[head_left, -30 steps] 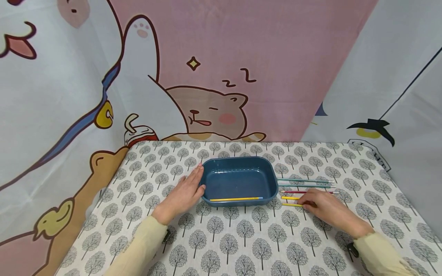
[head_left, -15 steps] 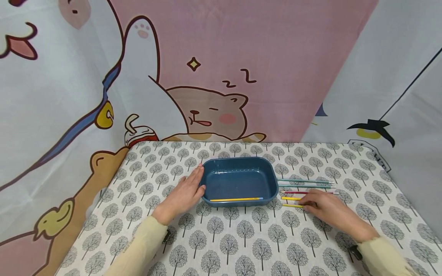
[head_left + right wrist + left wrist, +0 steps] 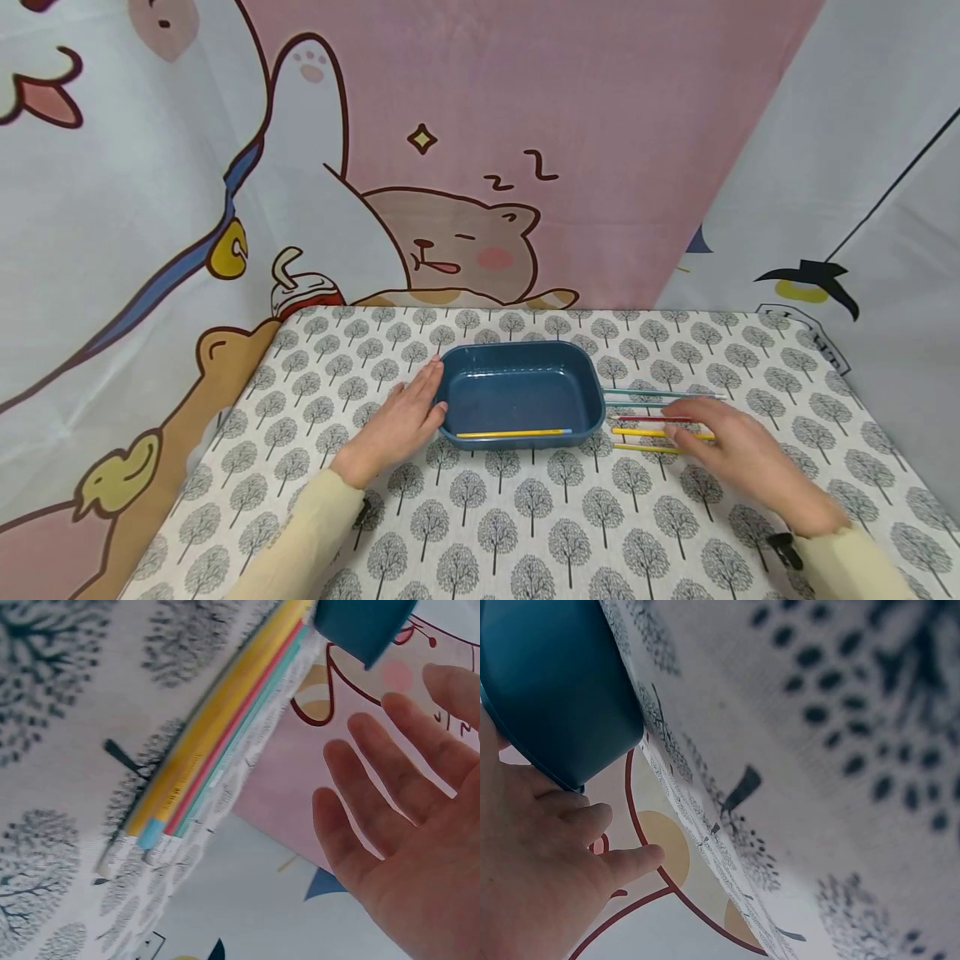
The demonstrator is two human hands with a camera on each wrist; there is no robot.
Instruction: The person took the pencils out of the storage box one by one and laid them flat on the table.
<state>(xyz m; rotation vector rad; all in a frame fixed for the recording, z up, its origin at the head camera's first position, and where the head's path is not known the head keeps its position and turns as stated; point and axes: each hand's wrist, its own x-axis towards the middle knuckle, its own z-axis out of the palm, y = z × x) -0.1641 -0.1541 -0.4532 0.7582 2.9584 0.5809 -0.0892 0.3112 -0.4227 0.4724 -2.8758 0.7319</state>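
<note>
A deep blue rectangular dish [image 3: 517, 396] stands mid-table with one yellow pencil [image 3: 513, 433] lying along its near side. My left hand [image 3: 397, 421] rests against the dish's left end; in the left wrist view its fingers [image 3: 634, 862] reach along the dish wall [image 3: 562, 690]. To the dish's right, pencils lie side by side: two teal pencils [image 3: 648, 392], a red pencil [image 3: 637, 418] and two yellow pencils [image 3: 637, 432]. Over their right ends hovers my right hand [image 3: 742, 454], holding nothing. The right wrist view shows its fingers [image 3: 367, 787] loosely spread, apart from the yellow pencils [image 3: 199, 750].
A white cloth with grey tree prints [image 3: 457, 517] covers the table. Behind and at both sides hang cartoon-printed curtains [image 3: 615, 150], with a sleeping bear on the back one. Dark bands show at both cuffs.
My right hand has let go of the yellow pencils and lifted slightly back to the right, its fingers loosening. More of both yellow pencils shows. The left hand and dish stay put.
</note>
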